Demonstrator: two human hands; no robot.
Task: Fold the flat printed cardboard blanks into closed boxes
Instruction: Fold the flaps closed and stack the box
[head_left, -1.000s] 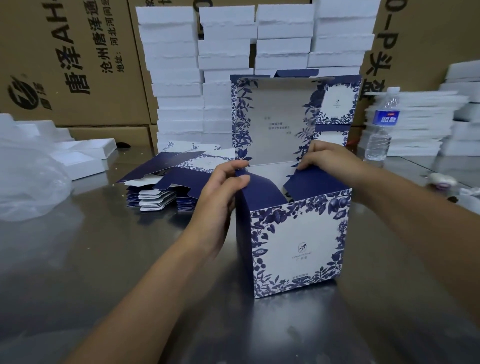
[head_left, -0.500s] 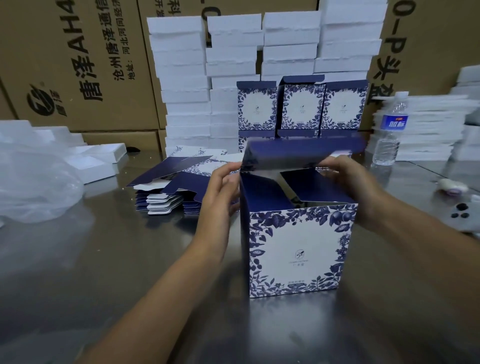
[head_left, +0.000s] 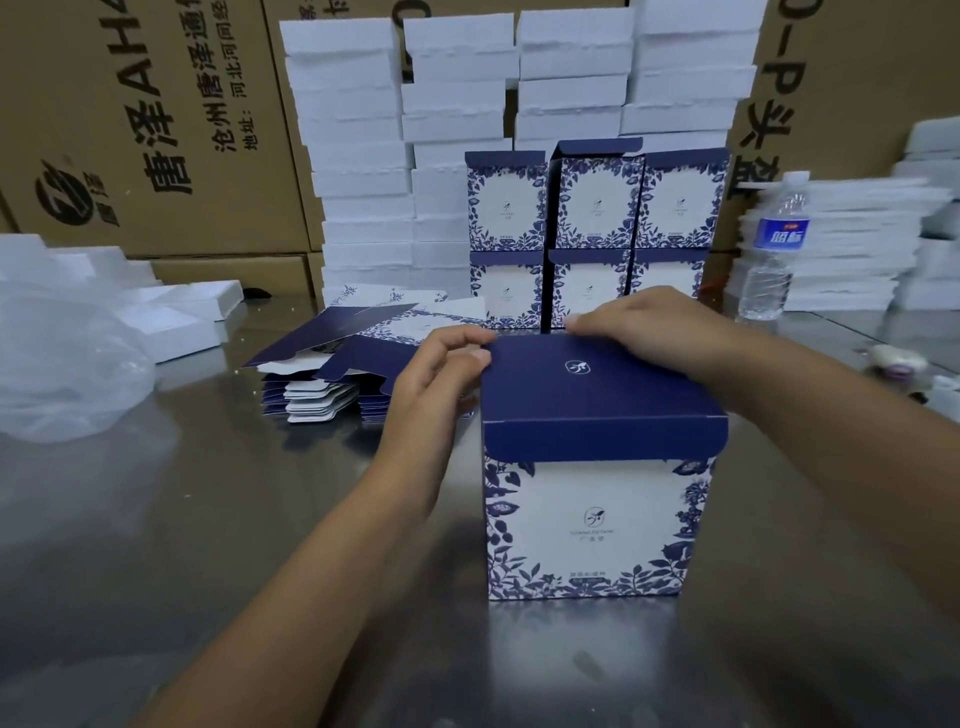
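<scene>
Two hands just lowered the navy cardboard lid (head_left: 597, 387) onto the white floral box (head_left: 592, 525); left hand (head_left: 441, 374) pinches its corner, right hand (head_left: 649, 327) presses flat-fingered; flap (head_left: 602, 439) untucked.

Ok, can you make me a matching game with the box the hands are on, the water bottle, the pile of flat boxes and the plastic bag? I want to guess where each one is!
Things:
1. box with the navy lid
2. water bottle
3. pile of flat blanks
4. plastic bag

Places:
A. at the far left of the table
B. front and middle, touched by the left hand and the right hand
C. standing upright on the right
D. lying flat, just left of the left hand

Right pairs: 1-B, 2-C, 3-D, 4-A
</scene>
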